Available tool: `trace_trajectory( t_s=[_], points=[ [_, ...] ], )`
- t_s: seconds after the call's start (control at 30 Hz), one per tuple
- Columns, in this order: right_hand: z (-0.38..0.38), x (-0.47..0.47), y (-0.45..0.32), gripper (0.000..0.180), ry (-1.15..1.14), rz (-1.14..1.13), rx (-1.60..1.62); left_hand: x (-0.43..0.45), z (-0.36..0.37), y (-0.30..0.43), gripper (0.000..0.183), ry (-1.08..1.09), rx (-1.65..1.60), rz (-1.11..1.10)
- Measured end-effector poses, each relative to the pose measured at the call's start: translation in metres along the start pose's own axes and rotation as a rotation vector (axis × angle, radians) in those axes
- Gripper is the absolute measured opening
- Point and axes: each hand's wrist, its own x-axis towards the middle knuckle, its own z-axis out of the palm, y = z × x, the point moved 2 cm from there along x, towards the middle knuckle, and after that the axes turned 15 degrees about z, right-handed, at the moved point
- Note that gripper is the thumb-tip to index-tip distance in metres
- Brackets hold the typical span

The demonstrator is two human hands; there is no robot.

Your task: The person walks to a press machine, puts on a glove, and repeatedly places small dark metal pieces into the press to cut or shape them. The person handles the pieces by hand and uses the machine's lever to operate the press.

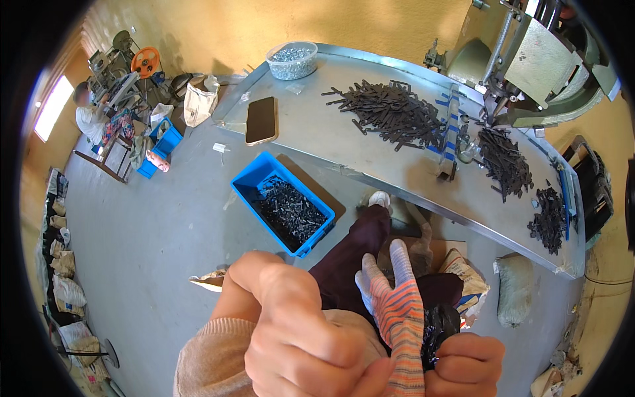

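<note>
An orange, grey and blue striped knit work glove point(399, 317) stands upright between my bare hands, its fingers pointing away from me. My left hand point(307, 332) is curled with a sharply bent wrist, its thumb against the glove's lower left side. On the other side, the curled fingers of my right hand point(466, 364) are at the glove's lower edge. The grip at the cuff is partly hidden by my hands and the picture's lower rim. Beyond the hands, a blue plastic bin point(283, 203) on the floor holds small dark parts.
The metal-topped table point(307, 114) bears piles of dark flat strips point(392, 111), a smartphone point(261, 120) and a clear tub of small metal pieces point(291, 60). A press machine point(540, 64) stands at its right. Sacks point(514, 290) lie below. A person point(92, 119) sits at far left.
</note>
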Motion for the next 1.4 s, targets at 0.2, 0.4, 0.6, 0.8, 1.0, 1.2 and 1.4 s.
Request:
trace_trajectory(
  t_s=[0.2, 0.4, 0.6, 0.8, 1.0, 1.2, 1.4],
  points=[
    [0.002, 0.009, 0.003, 0.023, -0.072, 0.063, -0.073, -0.010, -0.035, -0.011, 0.003, -0.271, -0.301, 0.085],
    [0.010, 0.010, 0.034, 0.026, -0.133, 0.346, -0.686, -0.056, -0.056, -0.046, 0.008, -0.339, -0.106, -0.290],
    [-0.001, -0.009, 0.081, 0.036, -0.250, 0.552, -0.087, -0.171, -0.177, -0.198, 0.019, -0.356, 0.408, -1.267],
    [0.014, -0.010, 0.092, 0.038, -0.341, 0.613, -0.068, -0.250, -0.282, -0.316, 0.028, -0.895, 1.076, -1.068],
    [0.019, -0.005, 0.099, 0.041, -0.427, 0.677, -0.102, -0.270, -0.270, -0.328, 0.044, -1.273, 1.429, -0.663],
    [0.028, -0.010, 0.104, 0.042, -0.375, 0.674, -0.027, -0.291, -0.208, -0.304, 0.031, -1.458, 0.676, -0.759],
    [0.024, -0.014, 0.102, 0.040, -0.407, 0.762, -0.049, -0.303, -0.216, -0.319, 0.024, -1.529, 0.719, -0.765]
  ],
)
